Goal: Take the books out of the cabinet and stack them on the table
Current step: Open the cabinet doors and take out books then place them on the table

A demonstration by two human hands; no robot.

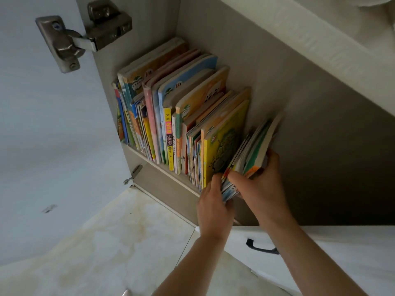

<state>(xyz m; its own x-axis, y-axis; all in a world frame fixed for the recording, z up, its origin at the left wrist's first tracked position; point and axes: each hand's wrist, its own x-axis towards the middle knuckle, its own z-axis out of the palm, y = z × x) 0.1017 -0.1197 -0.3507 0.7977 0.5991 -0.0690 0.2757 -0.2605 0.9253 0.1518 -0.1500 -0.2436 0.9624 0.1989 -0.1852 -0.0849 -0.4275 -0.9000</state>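
A row of colourful children's books [171, 116] stands upright on a grey cabinet shelf [171, 184]. At the row's right end a small bundle of thin books [254, 146] leans out to the right, apart from a yellow-covered book [224, 142]. My right hand [260, 184] grips this bundle around its lower spine edge, thumb on the near side and fingers behind. My left hand [213, 206] holds the bundle's bottom corner from the left, fingers curled round it.
The open cabinet door [42, 124] with its metal hinge [81, 37] is at the left. The cabinet's back wall [320, 146] is behind the books. Below lie a pale tiled floor [106, 242] and a white drawer front with a black handle [260, 247].
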